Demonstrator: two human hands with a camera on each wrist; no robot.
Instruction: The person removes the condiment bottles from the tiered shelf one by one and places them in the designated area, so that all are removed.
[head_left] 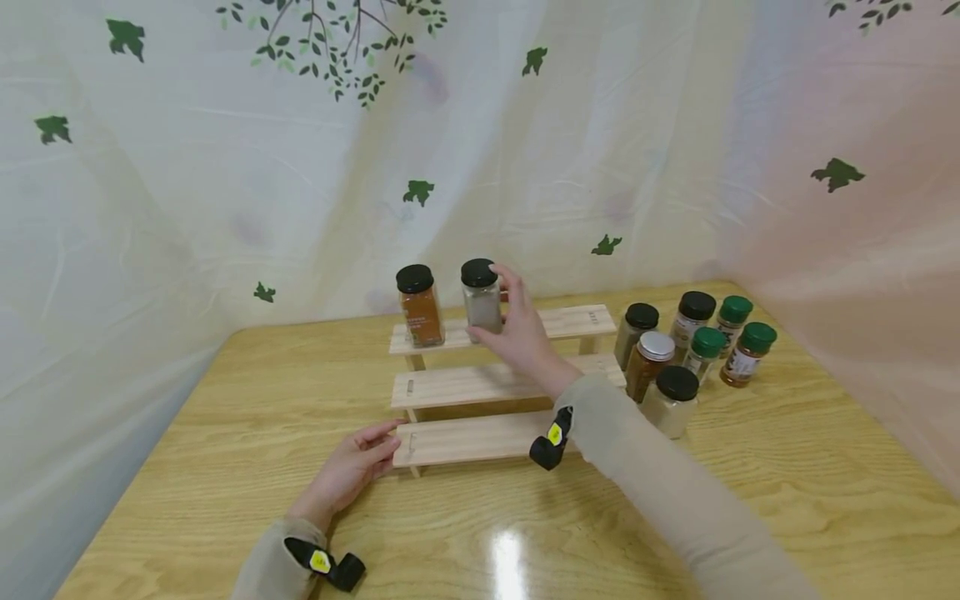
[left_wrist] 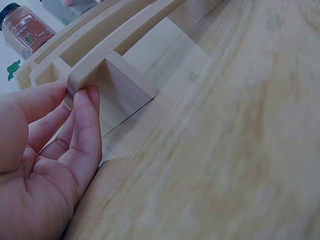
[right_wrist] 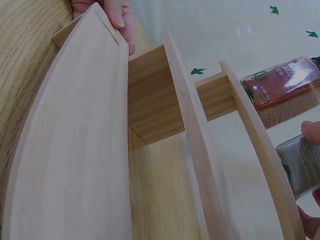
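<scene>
A three-step wooden rack (head_left: 465, 437) stands on the table. My left hand (head_left: 348, 471) pinches the left end of its lowest shelf, thumb and fingertips at the board's edge in the left wrist view. My right hand (head_left: 525, 337) grips a black-lidded spice jar (head_left: 482, 307) of greyish powder, upright at the top shelf (head_left: 562, 323); fingers are near the lid and the thumb low on the glass. To its left, a black-lidded jar of orange-red spice (head_left: 422, 312) stands on that shelf. Something red shows behind the right hand, mostly hidden.
Right of the rack stand several spice jars: a silver-lidded one (head_left: 649, 367), a black-lidded pale one (head_left: 671, 404), and green-lidded ones such as the jar (head_left: 746, 358) at the far right. A leaf-patterned curtain (head_left: 337, 208) hangs behind the table (head_left: 225, 433).
</scene>
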